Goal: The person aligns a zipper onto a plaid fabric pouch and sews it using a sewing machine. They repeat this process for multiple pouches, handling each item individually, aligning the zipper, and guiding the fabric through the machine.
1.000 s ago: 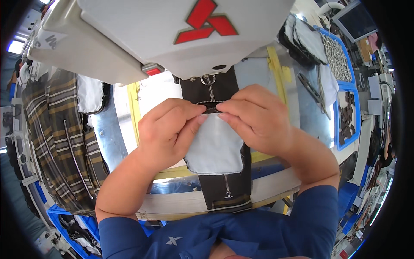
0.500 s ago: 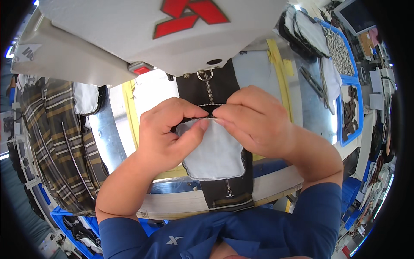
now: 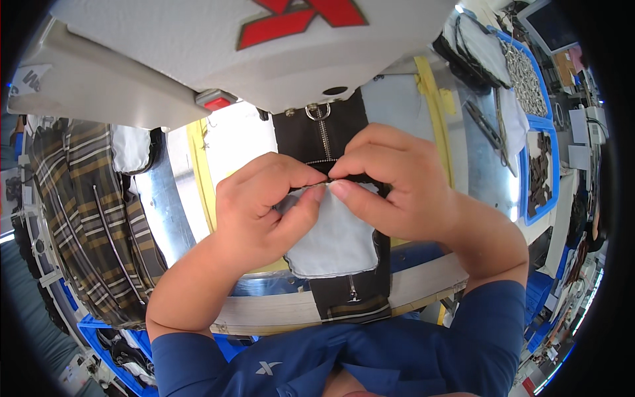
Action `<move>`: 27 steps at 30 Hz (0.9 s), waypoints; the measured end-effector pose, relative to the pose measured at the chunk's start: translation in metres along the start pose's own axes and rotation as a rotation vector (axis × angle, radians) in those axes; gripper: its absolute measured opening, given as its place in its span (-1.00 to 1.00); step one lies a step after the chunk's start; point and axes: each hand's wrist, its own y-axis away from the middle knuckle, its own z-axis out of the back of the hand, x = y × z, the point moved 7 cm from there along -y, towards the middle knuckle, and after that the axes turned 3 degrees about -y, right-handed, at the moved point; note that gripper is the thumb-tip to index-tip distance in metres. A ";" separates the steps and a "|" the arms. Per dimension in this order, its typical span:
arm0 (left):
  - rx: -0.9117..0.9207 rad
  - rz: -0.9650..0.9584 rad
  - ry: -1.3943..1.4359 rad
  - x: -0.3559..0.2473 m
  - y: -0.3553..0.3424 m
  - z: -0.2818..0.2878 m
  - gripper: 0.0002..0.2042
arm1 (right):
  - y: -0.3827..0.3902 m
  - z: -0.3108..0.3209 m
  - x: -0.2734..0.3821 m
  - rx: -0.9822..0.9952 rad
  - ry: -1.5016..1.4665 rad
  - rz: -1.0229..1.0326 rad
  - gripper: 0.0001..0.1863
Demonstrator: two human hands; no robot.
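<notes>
Pale pocket piece point(image 3: 334, 245) mid-worktop point(image 3: 264, 314), over dark strip point(image 3: 350, 119). Left hand point(image 3: 271, 205), right hand point(image 3: 400, 185): each grip pinched on piece's 12 o'clock edge. Probably light, limp, quick to pucker; best held taut at 11 and 1.

The hands point(image 3: 268, 205) point(image 3: 407, 188) hide part of the pale cloth point(image 3: 334, 241), and the machine point(image 3: 291, 69) is cut off above.
</notes>
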 end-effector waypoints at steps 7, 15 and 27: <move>0.032 0.038 0.014 0.001 0.001 0.000 -0.84 | 0.001 -0.002 0.002 0.001 0.065 0.028 -0.92; 0.079 0.122 0.039 0.006 -0.001 -0.004 -0.90 | 0.002 -0.004 0.001 -0.005 0.064 0.056 -0.94; 0.075 0.212 0.061 0.012 -0.001 -0.006 -0.94 | 0.000 -0.004 -0.009 0.044 0.000 -0.046 -0.95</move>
